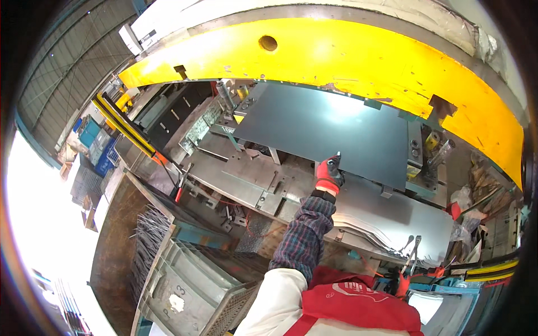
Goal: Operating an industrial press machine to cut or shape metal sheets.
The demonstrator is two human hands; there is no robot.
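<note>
My left hand [329, 175], in a red and black glove with a plaid sleeve behind it, reaches forward into a press. Its fingers are closed on the near edge of a large dark metal sheet [330, 123] that lies flat on the die under the yellow press frame [336, 53]. The thumb points up over the sheet's edge. My right hand is not in view. A red garment [358, 305] on my chest fills the lower edge.
A stack of grey metal sheets [398, 218] lies just right of the hand, with metal tongs [412, 252] at its near edge. A grey plastic crate [185, 285] and a bundle of thin rods [148, 235] sit lower left. A yellow-and-black bar [123, 124] stands left.
</note>
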